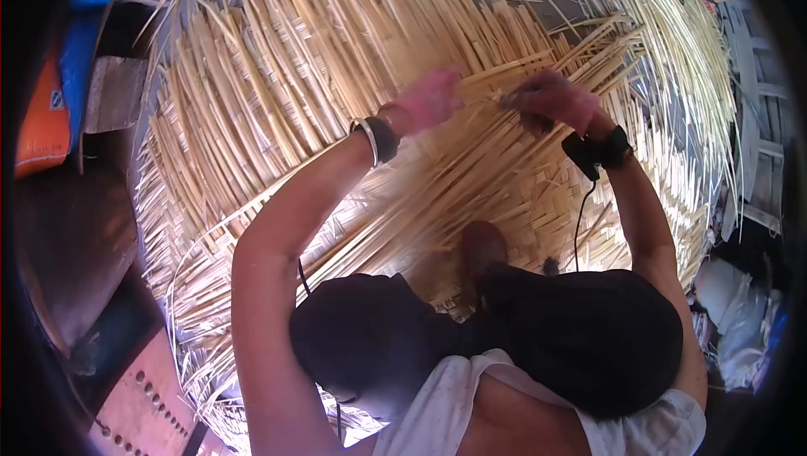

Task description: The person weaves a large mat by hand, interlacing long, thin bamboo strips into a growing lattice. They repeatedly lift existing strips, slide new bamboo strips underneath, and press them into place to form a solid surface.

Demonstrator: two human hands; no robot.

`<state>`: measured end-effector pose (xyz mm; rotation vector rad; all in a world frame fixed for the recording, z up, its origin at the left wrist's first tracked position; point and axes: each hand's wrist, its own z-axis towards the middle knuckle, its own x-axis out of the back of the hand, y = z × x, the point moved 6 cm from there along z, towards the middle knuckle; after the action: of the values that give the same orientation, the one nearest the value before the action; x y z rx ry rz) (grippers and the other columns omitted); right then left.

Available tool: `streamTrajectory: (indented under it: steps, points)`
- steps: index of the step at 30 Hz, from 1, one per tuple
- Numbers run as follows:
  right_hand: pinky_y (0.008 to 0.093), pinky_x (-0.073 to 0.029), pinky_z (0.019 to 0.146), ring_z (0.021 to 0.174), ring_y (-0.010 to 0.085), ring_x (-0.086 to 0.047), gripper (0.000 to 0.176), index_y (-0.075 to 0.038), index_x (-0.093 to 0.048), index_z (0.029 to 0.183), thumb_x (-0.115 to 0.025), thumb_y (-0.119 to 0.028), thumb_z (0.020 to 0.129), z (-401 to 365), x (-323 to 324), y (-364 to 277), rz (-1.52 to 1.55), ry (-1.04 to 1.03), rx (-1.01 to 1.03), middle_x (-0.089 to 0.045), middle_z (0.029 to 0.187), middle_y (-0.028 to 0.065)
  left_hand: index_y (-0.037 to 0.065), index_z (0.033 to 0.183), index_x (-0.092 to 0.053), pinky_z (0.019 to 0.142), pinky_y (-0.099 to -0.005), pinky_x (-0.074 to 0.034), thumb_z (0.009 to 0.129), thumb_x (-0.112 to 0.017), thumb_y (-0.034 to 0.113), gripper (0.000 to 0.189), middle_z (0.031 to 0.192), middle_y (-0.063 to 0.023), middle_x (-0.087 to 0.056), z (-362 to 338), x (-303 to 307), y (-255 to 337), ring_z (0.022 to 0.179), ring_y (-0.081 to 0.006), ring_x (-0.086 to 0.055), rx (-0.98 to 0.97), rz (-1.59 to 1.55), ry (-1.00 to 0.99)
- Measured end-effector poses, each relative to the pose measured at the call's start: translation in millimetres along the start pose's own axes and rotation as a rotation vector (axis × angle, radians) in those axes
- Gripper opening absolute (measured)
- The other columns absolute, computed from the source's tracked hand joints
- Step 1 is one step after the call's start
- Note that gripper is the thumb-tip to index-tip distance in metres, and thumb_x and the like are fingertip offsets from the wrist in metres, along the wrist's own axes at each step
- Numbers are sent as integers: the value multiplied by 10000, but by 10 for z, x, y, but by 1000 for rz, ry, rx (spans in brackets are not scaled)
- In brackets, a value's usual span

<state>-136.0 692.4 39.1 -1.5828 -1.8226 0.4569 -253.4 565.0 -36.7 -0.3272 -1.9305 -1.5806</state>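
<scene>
A large mat of pale split reed strips (277,78) spreads under me, partly woven in a slanting pattern. My left hand (427,101), in a pink glove, is over the middle of the mat and smeared by motion, so its fingers cannot be read. Just to its right, my right hand (556,103) wears a pink glove with dark fingertips. Its fingers are curled together at a reed strip (496,96) between the two hands. A bundle of long loose strips (454,166) runs diagonally below both hands.
My dark shoe (483,246) stands on the woven part (538,229), below my bent knees in black trousers (580,338). Orange and blue sacks (46,115) are at the left, near a grey block (115,94). White plastic bags (740,330) lie at the right.
</scene>
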Motion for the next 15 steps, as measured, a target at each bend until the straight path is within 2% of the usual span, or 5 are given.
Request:
streamTrajectory:
  steps: [3,9,11,14,15]
  points:
    - [235,-490,483,512,131,-600,233,-31,-654,913,-633,-236,806,158,-60,154,-259,-103,-124,-632,632,68,29,1073,-573,819,-396,-456,788,-607,242,357,986,-185,-587,187,32,53,943,-336,-567,160,85,-145]
    - [290,-496,688,757,161,-635,257,-40,-646,999,-624,-201,800,769,226,181,-466,249,453,-665,785,70,44,902,-651,694,-374,-465,802,-600,331,308,861,-153,-603,60,171,194,785,-296,-585,207,25,-88]
    - [286,-488,697,778,174,-635,256,-53,-638,1015,-617,-186,796,518,79,-131,284,29,641,-665,836,85,47,884,-652,657,-372,-460,798,-607,351,319,828,-146,-597,13,219,243,732,-287,-580,214,-21,-134]
    - [313,-489,694,757,226,-630,221,-59,-652,891,-624,-219,742,851,45,-148,-104,212,592,-646,809,139,54,846,-657,634,-367,-458,797,-619,320,273,760,-137,-591,-76,142,172,688,-292,-578,-156,53,51]
    - [323,-489,694,745,235,-625,213,-56,-652,854,-623,-227,730,1123,49,-163,-474,244,502,-642,795,142,58,837,-659,634,-362,-459,797,-620,294,243,747,-133,-590,-102,146,190,684,-291,-579,-164,27,72]
